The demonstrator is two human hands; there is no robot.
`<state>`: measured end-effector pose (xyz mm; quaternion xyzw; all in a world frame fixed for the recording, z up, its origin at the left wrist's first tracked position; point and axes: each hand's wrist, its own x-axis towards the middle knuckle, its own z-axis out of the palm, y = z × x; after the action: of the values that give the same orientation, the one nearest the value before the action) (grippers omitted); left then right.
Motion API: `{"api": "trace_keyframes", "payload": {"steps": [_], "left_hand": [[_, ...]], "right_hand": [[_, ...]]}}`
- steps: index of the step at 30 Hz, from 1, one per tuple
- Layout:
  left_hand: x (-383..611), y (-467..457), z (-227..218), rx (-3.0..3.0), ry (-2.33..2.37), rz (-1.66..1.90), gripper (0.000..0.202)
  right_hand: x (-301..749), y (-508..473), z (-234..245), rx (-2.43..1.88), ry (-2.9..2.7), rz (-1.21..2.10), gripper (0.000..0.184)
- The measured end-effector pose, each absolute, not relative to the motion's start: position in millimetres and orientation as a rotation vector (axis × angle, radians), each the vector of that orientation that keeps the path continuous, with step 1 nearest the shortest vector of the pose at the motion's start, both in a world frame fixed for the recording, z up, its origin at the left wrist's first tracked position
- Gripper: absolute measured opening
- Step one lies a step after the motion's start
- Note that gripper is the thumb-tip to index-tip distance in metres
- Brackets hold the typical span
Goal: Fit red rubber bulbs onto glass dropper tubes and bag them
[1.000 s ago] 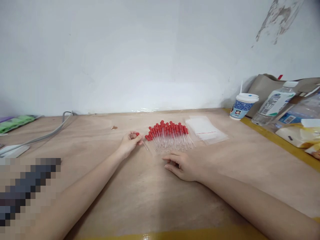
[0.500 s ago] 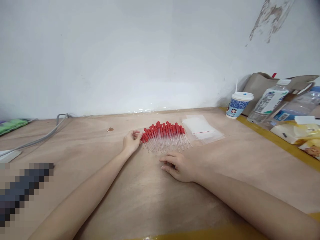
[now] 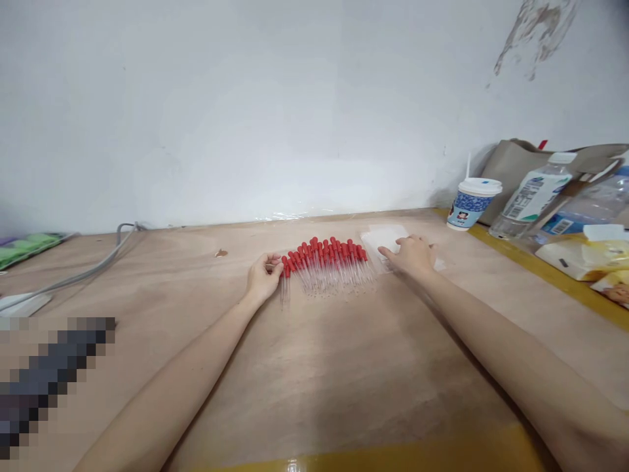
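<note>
A fanned pile of droppers (image 3: 327, 259) with red bulbs and thin clear tubes lies in the middle of the table, bulbs toward the wall. At its left end, my left hand (image 3: 263, 278) is closed, thumb and fingers pinching a few droppers (image 3: 285, 267) by their red bulbs, tubes pointing down toward me. To the right of the pile lies a stack of clear zip bags (image 3: 378, 237). Over the stack's right part is my right hand (image 3: 413, 255), open with fingers spread; whether the fingertips touch the bags I cannot tell.
A paper cup with a straw (image 3: 472, 203), a water bottle (image 3: 535, 196), a grey bag (image 3: 504, 167) and yellow food packaging (image 3: 580, 252) stand along the right. A grey cable (image 3: 93, 267) and a green tray (image 3: 29, 248) are at the left. A wall rises behind the table.
My right hand has moved right and away from me, from in front of the droppers to the zip bags. The droppers in my left hand have swung to point more straight toward me.
</note>
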<state>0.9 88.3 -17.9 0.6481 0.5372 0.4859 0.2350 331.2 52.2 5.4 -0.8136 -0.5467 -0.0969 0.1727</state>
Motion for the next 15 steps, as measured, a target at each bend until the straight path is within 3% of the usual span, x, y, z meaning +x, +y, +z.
{"api": "trace_keyframes", "payload": {"steps": [7,15], "left_hand": [[-1.0,85.8,-20.0,1.793,1.512,1.358,0.019],[-2.8,87.3,-24.0,1.793,1.573,1.389,0.02]], "right_hand": [[325.9,58.2,-7.1,-2.39,-1.558,-0.135,0.033],[322.8,59.2,-9.4,-2.399,-1.558,-0.175,0.038]]}}
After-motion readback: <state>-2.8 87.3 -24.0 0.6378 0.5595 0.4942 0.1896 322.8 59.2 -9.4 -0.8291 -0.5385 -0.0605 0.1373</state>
